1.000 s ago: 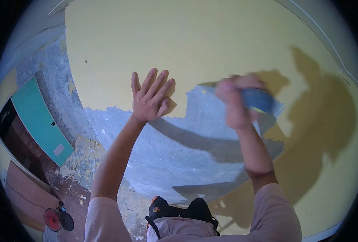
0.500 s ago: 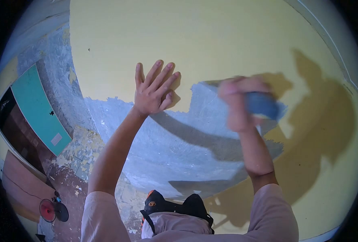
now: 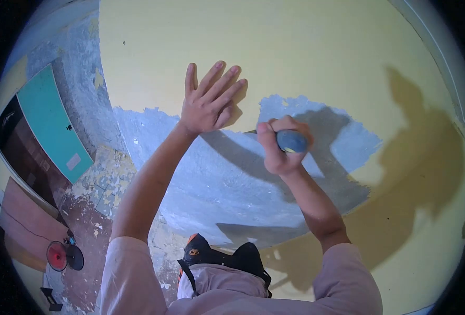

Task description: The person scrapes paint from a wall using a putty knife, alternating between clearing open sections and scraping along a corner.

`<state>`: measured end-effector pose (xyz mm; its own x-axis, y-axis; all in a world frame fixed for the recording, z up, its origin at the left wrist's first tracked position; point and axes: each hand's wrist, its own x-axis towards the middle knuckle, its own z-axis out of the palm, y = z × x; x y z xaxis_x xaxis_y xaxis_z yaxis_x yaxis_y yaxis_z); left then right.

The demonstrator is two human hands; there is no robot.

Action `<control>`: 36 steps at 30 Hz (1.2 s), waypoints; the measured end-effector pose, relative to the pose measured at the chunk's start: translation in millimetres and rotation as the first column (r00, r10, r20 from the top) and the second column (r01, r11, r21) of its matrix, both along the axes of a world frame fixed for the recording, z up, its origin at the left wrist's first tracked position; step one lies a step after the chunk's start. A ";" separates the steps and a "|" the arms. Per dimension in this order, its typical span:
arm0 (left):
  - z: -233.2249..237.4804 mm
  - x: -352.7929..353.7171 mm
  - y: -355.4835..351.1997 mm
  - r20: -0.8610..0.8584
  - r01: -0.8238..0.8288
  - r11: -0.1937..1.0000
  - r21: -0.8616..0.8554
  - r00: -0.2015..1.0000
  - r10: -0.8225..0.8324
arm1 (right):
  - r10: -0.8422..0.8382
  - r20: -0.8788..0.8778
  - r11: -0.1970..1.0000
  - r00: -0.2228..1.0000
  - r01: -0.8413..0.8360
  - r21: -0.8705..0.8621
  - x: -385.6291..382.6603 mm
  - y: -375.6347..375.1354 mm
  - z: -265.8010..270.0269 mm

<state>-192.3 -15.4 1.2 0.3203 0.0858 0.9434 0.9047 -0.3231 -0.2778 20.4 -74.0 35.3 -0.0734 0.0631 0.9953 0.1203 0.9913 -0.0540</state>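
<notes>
My left hand [image 3: 203, 107] lies flat against the yellow painted wall [image 3: 295, 47], fingers spread, holding nothing. To its right, my right hand [image 3: 275, 157] is wrapped round a scraper [image 3: 293, 140] with a rounded blue-grey handle. The dark thin end of its blade shows left of my thumb, at the edge of the remaining yellow paint; my fingers hide the rest. Bare grey-blue plaster [image 3: 211, 178] with a ragged paint edge spreads below both hands and up behind the right one.
At left stand a green door panel [image 3: 54, 126] and a brown board [image 3: 30, 226]. A red and black round object [image 3: 64, 255] rests near the floor. Paint flakes [image 3: 106, 178] litter the floor. A black pouch or bag [image 3: 224, 260] is at my waist.
My right hand has swung left and slightly down with the scraper. More bare plaster shows at upper right, where the hand and tool were. My left hand stays flat on the wall; the view has shifted slightly.
</notes>
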 end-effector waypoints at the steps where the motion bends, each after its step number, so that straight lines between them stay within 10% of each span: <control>1: -0.7 -2.1 2.7 -0.005 0.010 1.000 0.003 1.000 -0.010 | 0.014 0.000 1.000 1.000 -0.014 0.013 -1.5 2.1 0.1; 2: 2.2 -3.8 4.4 -0.005 0.015 1.000 0.009 1.000 -0.015 | 0.031 0.004 0.999 1.000 -0.031 0.030 -4.4 3.9 2.5; 3: 2.1 -4.2 4.6 0.003 0.044 0.999 0.009 0.999 -0.044 | 0.485 -0.235 0.849 0.843 -0.518 -0.107 -4.4 -6.1 7.6; 6: 2.1 -4.3 4.4 -0.004 0.004 1.000 0.017 1.000 -0.004 | 0.206 -0.345 0.968 0.916 -0.243 -0.068 -12.6 -4.7 6.2; 7: 1.9 -3.7 3.7 -0.001 0.003 1.000 0.018 1.000 -0.003 | 0.018 -0.112 1.000 0.994 -0.020 -0.023 -16.7 8.4 -0.8; 8: -1.3 -1.0 3.1 -0.006 0.013 1.000 0.011 1.000 -0.013 | 0.155 -0.077 0.949 0.985 -0.170 -0.267 -20.7 16.7 -22.8; 11: 1.6 -3.9 6.4 0.002 0.027 0.999 0.019 1.000 -0.027 | 0.084 0.007 0.990 0.996 -0.083 -0.117 -0.3 6.4 -65.3; 17: -0.7 -1.3 6.9 0.025 0.026 1.000 0.000 0.999 -0.026 | 0.056 -0.260 0.716 0.964 -0.220 -0.662 70.5 -47.9 -153.2; 19: -2.9 0.5 10.1 0.028 0.027 1.000 0.006 0.999 -0.027 | 0.137 -0.547 0.838 0.826 -0.391 -0.381 90.5 -53.1 -140.9; 23: -9.0 2.8 12.8 0.043 -0.016 1.000 0.000 0.999 0.016 | 0.206 -0.585 0.945 0.784 -0.315 -0.089 100.5 -86.4 9.0; 25: -10.5 4.4 10.9 0.063 -0.017 1.000 0.000 0.998 0.017 | 0.512 -0.469 0.852 0.719 -0.494 0.172 96.2 -85.9 44.0; 27: -13.6 2.8 12.3 0.054 -0.037 0.999 0.002 0.998 0.037 | 0.234 -0.536 0.972 0.811 -0.210 0.107 63.5 -42.1 44.1; 28: -15.0 3.4 12.2 0.056 -0.049 0.999 0.000 0.997 0.049 | 0.426 -0.734 0.810 0.528 -0.584 0.050 34.2 -15.0 34.5; 30: -20.0 2.9 8.1 0.037 -0.085 0.996 -0.032 0.996 0.086 | 0.332 -0.592 0.812 0.734 -0.542 -0.217 7.0 6.1 15.5; 36: -21.2 -1.4 11.1 0.018 -0.073 0.997 -0.006 0.997 0.073 | 0.685 -0.451 0.716 0.572 -0.641 0.275 70.6 -12.2 38.3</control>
